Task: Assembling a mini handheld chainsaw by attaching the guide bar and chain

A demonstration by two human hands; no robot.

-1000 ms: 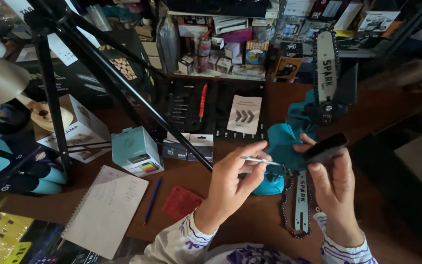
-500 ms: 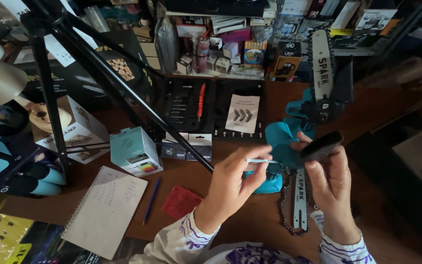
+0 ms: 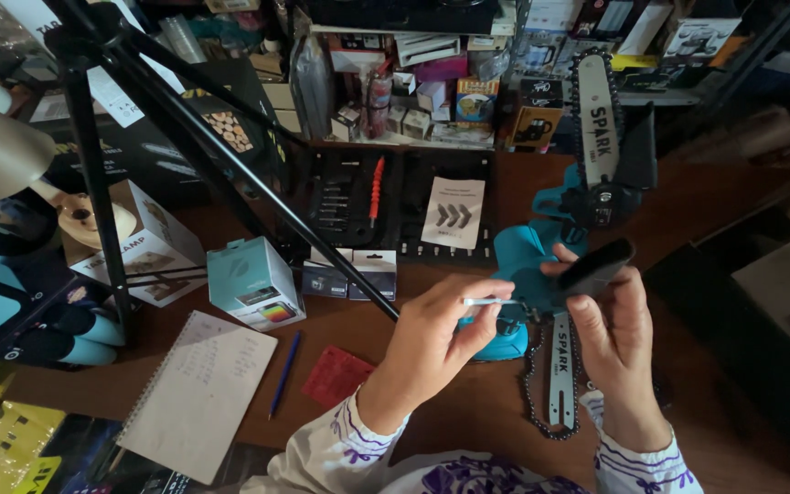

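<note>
My left hand (image 3: 432, 338) pinches a thin silver tool (image 3: 491, 301) and points its tip to the right. My right hand (image 3: 610, 343) holds a flat black part (image 3: 594, 268) tilted up, just right of the tool's tip. Below both hands a teal mini chainsaw body (image 3: 514, 265) lies on the brown table (image 3: 468, 412). A loose guide bar with its chain (image 3: 558, 370) rests under my right hand. A second teal mini chainsaw (image 3: 596, 155) with bar and chain fitted lies further back.
A black tripod (image 3: 176, 119) stands over the left of the table. Beside it lie a teal box (image 3: 253, 282), a spiral notebook (image 3: 198, 393), a blue pen (image 3: 283, 373), a red card (image 3: 338, 375) and an open black tool case (image 3: 400, 206). Shelves of boxes fill the back.
Both hands have stayed close together over the teal chainsaw body, shifting only slightly. The black part stays tilted in my right hand.
</note>
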